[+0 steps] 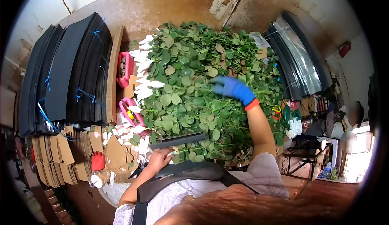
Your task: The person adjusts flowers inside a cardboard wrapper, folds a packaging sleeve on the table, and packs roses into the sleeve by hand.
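Note:
A thick heap of leafy green stems (190,63) covers the middle of the work surface, with white-wrapped ends (142,63) along its left side. My right hand (231,89), in a blue glove with an orange cuff, is over the middle of the heap; motion blurs its fingers, and whether it holds a stem is unclear. Low in the view my bare left hand (159,158) lies at the near edge with its fingers bent, beside a white-wrapped end. Just above that hand is a dark grey bar (178,140).
Stacks of dark sheets (73,67) tied with blue string stand at the left, more sheets (296,55) at the right. Pink holders (125,69), folded cardboard (65,156) and a jar (98,179) are on the left. Red-and-yellow-handled scissors (276,112) lie right of the heap.

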`<state>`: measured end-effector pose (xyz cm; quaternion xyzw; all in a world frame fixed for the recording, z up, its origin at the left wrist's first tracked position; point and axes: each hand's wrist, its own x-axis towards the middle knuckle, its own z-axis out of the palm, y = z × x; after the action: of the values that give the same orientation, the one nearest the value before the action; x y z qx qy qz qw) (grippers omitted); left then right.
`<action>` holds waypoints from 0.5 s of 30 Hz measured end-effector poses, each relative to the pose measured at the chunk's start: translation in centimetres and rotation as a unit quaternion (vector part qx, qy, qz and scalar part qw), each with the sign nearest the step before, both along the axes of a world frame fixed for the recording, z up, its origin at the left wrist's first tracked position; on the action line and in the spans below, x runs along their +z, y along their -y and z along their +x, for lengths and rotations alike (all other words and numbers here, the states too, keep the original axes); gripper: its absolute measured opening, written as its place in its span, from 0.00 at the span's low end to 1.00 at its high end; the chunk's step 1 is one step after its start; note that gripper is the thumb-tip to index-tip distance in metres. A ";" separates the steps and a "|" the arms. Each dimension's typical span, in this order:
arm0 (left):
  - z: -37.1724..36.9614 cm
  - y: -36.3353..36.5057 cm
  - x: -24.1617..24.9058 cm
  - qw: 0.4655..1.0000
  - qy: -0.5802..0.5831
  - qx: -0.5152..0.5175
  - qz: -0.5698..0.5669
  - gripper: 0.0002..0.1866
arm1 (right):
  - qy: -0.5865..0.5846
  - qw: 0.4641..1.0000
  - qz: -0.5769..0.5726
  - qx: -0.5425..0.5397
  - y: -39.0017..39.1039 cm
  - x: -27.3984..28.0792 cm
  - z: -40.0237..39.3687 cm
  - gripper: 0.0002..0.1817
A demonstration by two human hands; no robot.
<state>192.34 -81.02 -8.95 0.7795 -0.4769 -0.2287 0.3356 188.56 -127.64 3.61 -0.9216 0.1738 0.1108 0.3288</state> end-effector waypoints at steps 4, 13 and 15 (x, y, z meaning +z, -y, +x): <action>0.1 0.2 0.5 1.000 -0.022 0.000 0.005 0.12 | 0.138 0.957 -0.226 -0.120 3.7 1.4 7.0 0.22; 0.0 -0.3 -1.0 0.999 -0.028 0.003 -0.030 0.13 | -0.006 0.886 -0.449 -0.115 6.1 -3.1 17.3 0.16; -0.1 -0.3 -1.4 0.999 -0.040 0.011 -0.023 0.13 | 0.247 0.793 -0.550 -0.090 4.2 0.8 17.4 0.17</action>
<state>192.25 -80.68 -10.37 0.7670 -0.4595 -0.2447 0.3750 205.99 -131.82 4.42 -0.9231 0.2003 -0.2647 -0.1939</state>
